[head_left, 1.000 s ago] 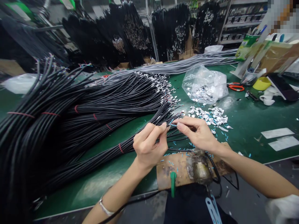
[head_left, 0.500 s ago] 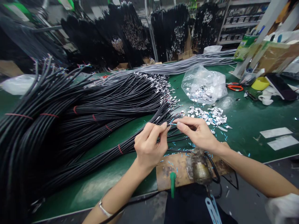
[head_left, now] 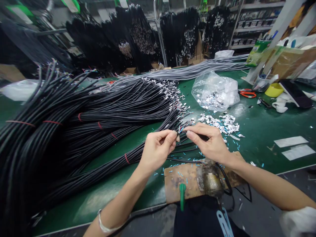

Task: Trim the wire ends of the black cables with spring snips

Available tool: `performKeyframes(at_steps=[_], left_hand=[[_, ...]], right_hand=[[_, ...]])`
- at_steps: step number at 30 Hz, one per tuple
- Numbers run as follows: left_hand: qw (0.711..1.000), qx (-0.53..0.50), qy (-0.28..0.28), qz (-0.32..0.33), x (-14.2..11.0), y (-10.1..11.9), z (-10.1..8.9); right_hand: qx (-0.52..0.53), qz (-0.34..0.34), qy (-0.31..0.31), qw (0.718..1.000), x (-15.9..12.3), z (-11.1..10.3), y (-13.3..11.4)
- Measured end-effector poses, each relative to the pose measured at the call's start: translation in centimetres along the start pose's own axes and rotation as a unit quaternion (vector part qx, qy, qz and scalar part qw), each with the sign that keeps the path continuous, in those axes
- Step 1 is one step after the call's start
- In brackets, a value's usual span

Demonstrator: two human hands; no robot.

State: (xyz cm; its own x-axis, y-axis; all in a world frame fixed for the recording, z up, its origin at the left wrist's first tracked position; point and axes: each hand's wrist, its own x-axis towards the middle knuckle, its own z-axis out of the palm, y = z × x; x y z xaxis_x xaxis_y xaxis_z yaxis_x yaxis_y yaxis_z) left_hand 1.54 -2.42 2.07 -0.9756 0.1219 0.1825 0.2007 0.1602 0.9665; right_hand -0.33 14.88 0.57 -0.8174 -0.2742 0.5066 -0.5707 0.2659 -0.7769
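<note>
Near the middle of the view my left hand [head_left: 158, 148] is closed, thumb against forefinger, around the end of a black cable. Thin coloured wires [head_left: 181, 129], blue and reddish, stick out from that end between my two hands. My right hand [head_left: 209, 141] pinches at the tips of these wires; its fingers hide exactly which strand it has. Just behind both hands lie the stripped ends of a bundle of black cables [head_left: 138, 153], tied with a red band [head_left: 126, 158].
A wooden board [head_left: 172, 187] with a metal device [head_left: 211, 181] sits at the table's front edge. Foil scraps [head_left: 223, 123] and blue bits lie right of my hands, by a clear plastic bag [head_left: 214, 92]. Orange-handled scissors [head_left: 248, 93] and a phone [head_left: 296, 93] are farther right.
My left hand has turned, its knuckles rolling over and its forearm shifting slightly left, while it keeps its pinch. My right hand stays in nearly the same place.
</note>
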Motion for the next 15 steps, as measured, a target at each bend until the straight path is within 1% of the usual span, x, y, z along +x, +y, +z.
performKeyframes(at_steps=[2, 3, 6, 10, 11, 13, 14, 15], left_hand=[[0.999, -0.021, -0.017, -0.02, 0.1, -0.1, 0.0], [1.0, -0.017, -0.014, -0.018, 0.0, -0.2, 0.0], [0.999, 0.043, 0.019, 0.017, -0.3, -0.4, 0.5], [0.989, 0.129, 0.035, 0.063, -0.7, -0.7, 1.1], [0.986, 0.145, 0.036, 0.072, -0.6, -0.7, 1.2], [0.976, 0.184, 0.039, 0.106, -0.4, -0.9, 1.0], [0.969, 0.207, 0.041, 0.132, -0.3, -1.0, 0.9], [0.959, 0.228, 0.042, 0.161, -0.1, -1.1, 0.7]], right_hand=[[0.011, 0.011, 0.011, 1.0, 0.0, 0.0, 0.1], [0.025, 0.02, 0.018, 0.999, 0.0, 0.0, 0.2], [0.068, 0.041, 0.027, 0.996, 0.1, 0.1, 0.4], [0.035, 0.031, 0.027, 0.999, 0.4, 0.0, 0.3], [0.037, 0.037, 0.025, 0.998, 0.4, 0.0, 0.3], [0.092, 0.085, 0.002, 0.992, 0.6, 0.1, 0.4], [0.143, 0.127, -0.024, 0.981, 0.6, 0.1, 0.5], [0.2, 0.172, -0.057, 0.963, 0.6, 0.3, 0.5]])
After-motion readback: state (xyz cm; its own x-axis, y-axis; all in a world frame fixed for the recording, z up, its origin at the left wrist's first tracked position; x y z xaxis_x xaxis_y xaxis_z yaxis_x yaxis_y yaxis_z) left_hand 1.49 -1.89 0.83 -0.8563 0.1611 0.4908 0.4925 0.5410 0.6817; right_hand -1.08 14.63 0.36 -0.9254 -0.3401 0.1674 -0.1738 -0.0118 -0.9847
